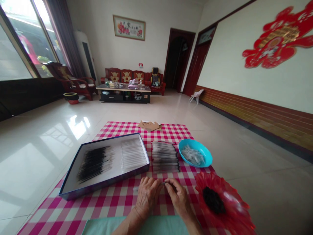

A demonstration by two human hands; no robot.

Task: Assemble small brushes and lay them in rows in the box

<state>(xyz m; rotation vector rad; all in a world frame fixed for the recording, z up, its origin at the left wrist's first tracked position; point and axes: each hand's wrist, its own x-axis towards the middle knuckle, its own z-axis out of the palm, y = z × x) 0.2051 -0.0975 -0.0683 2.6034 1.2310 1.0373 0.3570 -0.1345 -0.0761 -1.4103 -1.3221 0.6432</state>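
My left hand [147, 195] is closed around a slim, whitish pen barrel [135, 189], one end of which sticks out to the left. At the other end, the fingers of my right hand [178, 195] pinch a small dark piece, mostly hidden by the fingertips. Just beyond my hands lies a row of pens [165, 156] with translucent barrels. To the left, a shallow dark-blue box [114, 179] holds a bundle of thin black pen refills [94, 163] and a row of clear barrels [133, 153].
A turquoise bowl [207, 157] of small translucent pieces stands right of the pens. Nearer, a red petal-edged dish [236, 204] contains small black parts. Torn cardboard [150, 126] lies on the far end of the checked tablecloth [114, 125]. A green cloth [102, 227] covers the near edge.
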